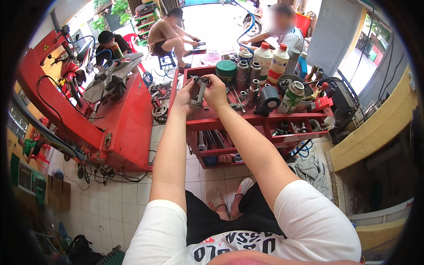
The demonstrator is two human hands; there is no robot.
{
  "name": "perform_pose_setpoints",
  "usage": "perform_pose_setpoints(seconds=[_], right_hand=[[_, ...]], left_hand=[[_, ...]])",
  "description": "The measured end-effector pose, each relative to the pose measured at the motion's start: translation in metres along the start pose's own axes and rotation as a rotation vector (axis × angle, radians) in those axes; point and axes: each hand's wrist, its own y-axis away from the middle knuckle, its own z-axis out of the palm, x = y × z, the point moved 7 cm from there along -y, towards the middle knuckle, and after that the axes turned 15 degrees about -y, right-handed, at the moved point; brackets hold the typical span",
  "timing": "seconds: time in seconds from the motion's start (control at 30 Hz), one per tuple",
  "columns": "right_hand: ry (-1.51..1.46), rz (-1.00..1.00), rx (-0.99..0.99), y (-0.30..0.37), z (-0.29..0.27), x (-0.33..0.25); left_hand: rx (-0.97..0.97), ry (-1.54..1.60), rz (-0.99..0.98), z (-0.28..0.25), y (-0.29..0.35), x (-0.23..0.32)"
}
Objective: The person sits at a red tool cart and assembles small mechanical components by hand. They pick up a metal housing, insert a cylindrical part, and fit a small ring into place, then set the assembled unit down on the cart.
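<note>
Both hands are raised over the left end of a red tool cart [251, 120]. Between them is a dark grey metal part [200, 93] with a bar-like length and a wider lower end that looks toothed; its exact kind I cannot make out. My left hand [183, 96] grips its left side, and my right hand [215, 93] has its fingers closed round the right side. Close to my right hand stand a green-lidded tub [226, 70] and several metal sockets [253, 92]. A long thin tool [238, 99] lies on the cart top.
White and red bottles [279, 62], a spray can [292, 97] and a bowl of tools crowd the cart's right side. A red machine [119, 119] stands left, with cables [115, 174] on the tiles. Several people are about, one seated on a blue stool [166, 59].
</note>
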Motion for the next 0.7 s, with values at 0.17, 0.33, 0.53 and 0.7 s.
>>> perform_pose_setpoints(seconds=[0.17, 0.33, 0.53, 0.7], right_hand=[[-0.004, 0.028, 0.008, 0.001, -0.002, 0.006], [-0.001, 0.105, -0.012, 0.002, 0.0, 0.006], [-0.002, 0.083, -0.02, 0.001, 0.001, 0.005], [0.007, -0.007, -0.01, 0.001, -0.001, 0.005]], left_hand=[[0.019, 0.012, -0.039, 0.003, 0.003, -0.002], [-0.009, 0.078, -0.069, 0.009, 0.009, 0.001], [0.027, 0.036, -0.061, 0.016, 0.017, 0.006], [0.062, -0.037, -0.06, 0.017, 0.019, 0.005]])
